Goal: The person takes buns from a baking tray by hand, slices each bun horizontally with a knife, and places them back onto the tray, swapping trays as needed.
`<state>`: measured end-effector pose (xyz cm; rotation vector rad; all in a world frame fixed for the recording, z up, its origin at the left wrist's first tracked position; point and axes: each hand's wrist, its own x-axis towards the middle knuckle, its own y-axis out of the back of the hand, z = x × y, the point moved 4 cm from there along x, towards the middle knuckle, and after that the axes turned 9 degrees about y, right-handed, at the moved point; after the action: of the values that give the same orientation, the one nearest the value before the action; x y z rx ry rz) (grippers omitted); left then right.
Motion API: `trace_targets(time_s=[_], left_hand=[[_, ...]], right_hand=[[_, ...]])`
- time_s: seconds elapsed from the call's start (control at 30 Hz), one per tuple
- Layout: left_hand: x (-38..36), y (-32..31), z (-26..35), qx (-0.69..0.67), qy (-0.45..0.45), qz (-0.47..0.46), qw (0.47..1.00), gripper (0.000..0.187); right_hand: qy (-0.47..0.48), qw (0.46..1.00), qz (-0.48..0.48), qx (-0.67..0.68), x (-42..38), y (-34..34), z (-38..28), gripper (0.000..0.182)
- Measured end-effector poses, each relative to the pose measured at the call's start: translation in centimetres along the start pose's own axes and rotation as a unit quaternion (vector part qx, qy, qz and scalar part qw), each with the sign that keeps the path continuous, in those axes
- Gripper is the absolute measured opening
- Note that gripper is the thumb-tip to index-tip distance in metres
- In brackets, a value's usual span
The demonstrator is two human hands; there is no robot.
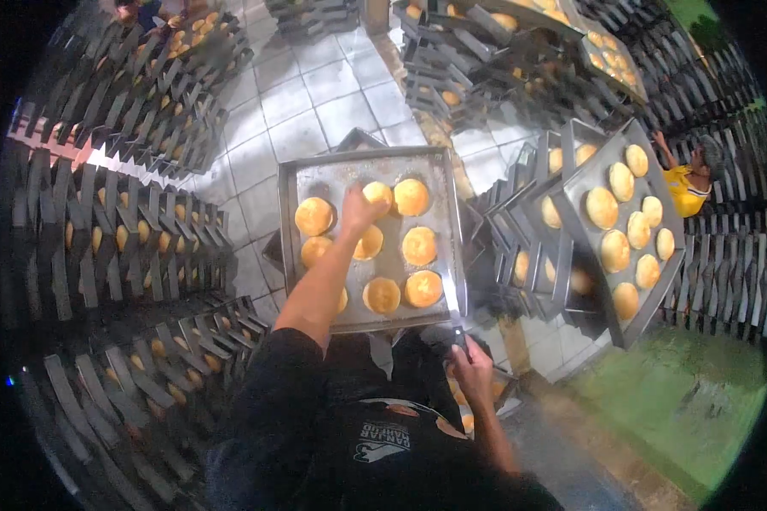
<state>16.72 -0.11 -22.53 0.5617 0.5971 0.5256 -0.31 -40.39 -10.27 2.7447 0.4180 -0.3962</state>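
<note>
Golden bun (378, 193) sits at the far row of the metal tray (315, 180); your left hand (360, 210) closes on it. Your right hand (471, 368) grips the tray's near corner. Stacked trays (119, 230) surround you on the tiled floor (302, 106).

Fingertips of left hand (360, 211) pressed over one bun (377, 193), covering its near side. Forearm laid across baking tray (369, 162), masking parts of two more buns beneath. Right hand (471, 371) closed around a dark, thin tool (460, 335) at the tray's near corner; too small and blurred to name. Buns in stacked tray racks (128, 230) at left mostly concealed behind slats. Person in yellow shirt (689, 183) half blocked by a tilted tray (615, 328). Another person at top left, cut off by the frame. Outer corners swallowed by black lens border.
</note>
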Motion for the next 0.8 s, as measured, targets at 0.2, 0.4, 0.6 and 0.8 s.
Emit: trace_targets(time_s=[0.2,0.4,0.6,0.8], left_hand=[[-4.3,2.0,2.4,-0.379,0.016,-0.082,0.922,0.063],[-8.9,6.9,6.0,-0.740,0.060,-0.221,0.633,0.058],[-11.6,10.8,8.8,-0.761,0.049,-0.215,0.610,0.045],[-13.0,11.7,9.8,-0.773,0.043,-0.215,0.595,0.042]], right_hand=[[0.047,0.995,-0.030,0.077,3.0,-2.3,-9.1,0.040],[0.208,0.976,-0.032,0.055,3.9,-4.7,-14.0,0.045],[0.296,0.954,-0.039,-0.038,2.4,-5.4,-14.6,0.044],[0.298,0.952,-0.044,-0.045,0.7,-4.8,-15.0,0.042]])
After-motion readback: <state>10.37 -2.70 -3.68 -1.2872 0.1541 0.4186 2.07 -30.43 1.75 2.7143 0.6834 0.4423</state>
